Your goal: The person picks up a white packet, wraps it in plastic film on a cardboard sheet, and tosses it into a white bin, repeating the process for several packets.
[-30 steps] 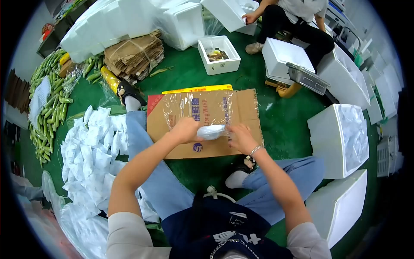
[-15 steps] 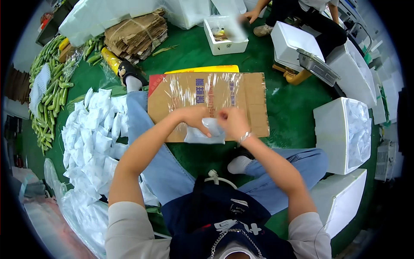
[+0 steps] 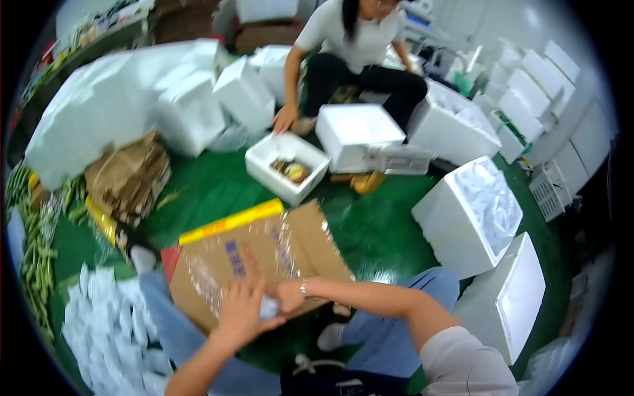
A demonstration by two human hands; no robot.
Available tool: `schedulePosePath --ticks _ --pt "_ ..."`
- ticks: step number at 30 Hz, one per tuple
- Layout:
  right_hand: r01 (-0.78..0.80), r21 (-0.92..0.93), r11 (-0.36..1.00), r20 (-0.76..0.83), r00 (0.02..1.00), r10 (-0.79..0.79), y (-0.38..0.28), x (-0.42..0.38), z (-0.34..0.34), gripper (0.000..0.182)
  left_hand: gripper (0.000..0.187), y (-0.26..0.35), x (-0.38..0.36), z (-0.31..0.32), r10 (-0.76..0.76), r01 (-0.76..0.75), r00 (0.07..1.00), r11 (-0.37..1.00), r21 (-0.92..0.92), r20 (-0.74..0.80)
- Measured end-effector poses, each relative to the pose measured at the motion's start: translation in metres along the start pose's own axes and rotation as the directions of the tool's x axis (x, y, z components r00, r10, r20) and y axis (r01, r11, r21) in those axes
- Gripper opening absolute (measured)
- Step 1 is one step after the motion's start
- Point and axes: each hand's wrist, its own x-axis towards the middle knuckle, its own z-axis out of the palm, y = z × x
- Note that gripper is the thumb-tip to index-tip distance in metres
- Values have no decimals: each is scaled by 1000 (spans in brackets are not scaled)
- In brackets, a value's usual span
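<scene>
A small white plastic packet (image 3: pixel 269 307) sits between my two hands, low over the near edge of a flattened cardboard box (image 3: pixel 254 254). My left hand (image 3: pixel 243 309) has its thumb and fingers around the packet's left side. Closed at the packet's right side is my right hand (image 3: pixel 288 296), with a bracelet on its wrist. Both hands hide much of the packet, and blur softens the fingers. Beside my left leg lies a pile of similar white packets (image 3: pixel 109 330).
A yellow strip (image 3: pixel 231 222) edges the cardboard. Beyond it, a co-worker's hand (image 3: pixel 285 119) touches an open foam box (image 3: pixel 290 195) with things inside. Foam boxes (image 3: pixel 449 231) stand at right. Green vegetables (image 3: pixel 36 264) and stacked brown cardboard (image 3: pixel 129 178) lie at left.
My view has tilted up and turned, bringing the co-worker more into sight. The packet now shows less between my hands. The co-worker's hand now rests at the foam box's rim.
</scene>
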Motion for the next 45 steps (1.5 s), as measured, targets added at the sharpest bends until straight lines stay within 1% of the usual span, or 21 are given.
schedulePosePath --ticks 1,3,6,10,13,14,15,16,17,18,19,22,26,28,29,31,37,41,42,43,45 --pt "196 80 977 100 974 -203 25 27 -14 65 96 3 -7 8 26 -14 995 992 128 -95" --pt "110 508 855 250 930 -268 14 30 -54 52 88 -4 -4 30 -61 78 991 987 142 -119" --pt "223 586 779 14 959 -284 29 70 -56 41 76 -54 27 67 -54 90 943 991 97 -328" --pt "-130 795 592 112 991 67 31 76 -49 34 62 -74 42 67 -282 276 951 959 -60 -130" --pt "31 724 690 24 997 -70 31 71 -38 32 55 -76 39 69 -310 303 949 947 -104 -51" --pt "195 420 886 29 973 -228 49 93 -34 37 50 -88 31 96 -358 359 930 838 -411 81" --pt "204 403 892 14 973 -229 55 98 -26 37 46 -97 27 113 -356 399 911 629 -668 208" --pt "319 373 871 -120 948 -295 62 100 -12 39 40 -80 24 124 -278 200 955 336 -920 106" --pt "426 337 839 -249 900 -357 68 104 3 42 43 -83 12 147 -367 442 862 200 -875 351" --pt "398 434 808 -256 915 -313 77 113 18 50 54 -48 2 120 -332 571 710 -244 -784 621" --pt "405 449 797 -258 912 -318 70 112 31 50 55 -19 -12 109 -248 575 660 -441 -689 710" --pt "218 -10 976 -203 955 -216 35 73 27 73 58 37 -40 93 -91 546 649 -635 -546 755" --pt "70 -373 925 -269 946 -180 -10 19 48 60 62 78 -70 70 -89 509 633 -701 -500 769" --pt "207 -354 912 -369 865 -340 -45 -33 69 53 64 93 -80 58 -106 482 637 -719 -501 764" --pt "327 -254 910 -362 841 -403 -62 -67 72 48 65 100 -86 54 -111 471 638 -727 -500 762" --pt "594 405 695 -367 802 -472 -82 -121 79 41 67 117 -92 48 -112 450 648 -742 -497 754" --pt "179 55 982 -610 785 -109 -114 -188 122 35 72 149 -98 18 -150 376 668 -778 -504 729" --pt "68 474 878 -801 447 398 -84 -174 141 42 76 158 -111 -2 -312 319 611 -744 -587 727" --pt "108 481 870 -816 416 400 -73 -165 144 46 77 161 -113 -13 -366 302 572 -738 -604 734" --pt "143 491 859 -826 389 407 -70 -160 150 50 66 137 -135 36 -460 457 622 -444 -771 633" --pt "98 578 810 -747 463 477 -89 -154 150 54 62 142 -134 51 -576 383 583 -428 -819 574"
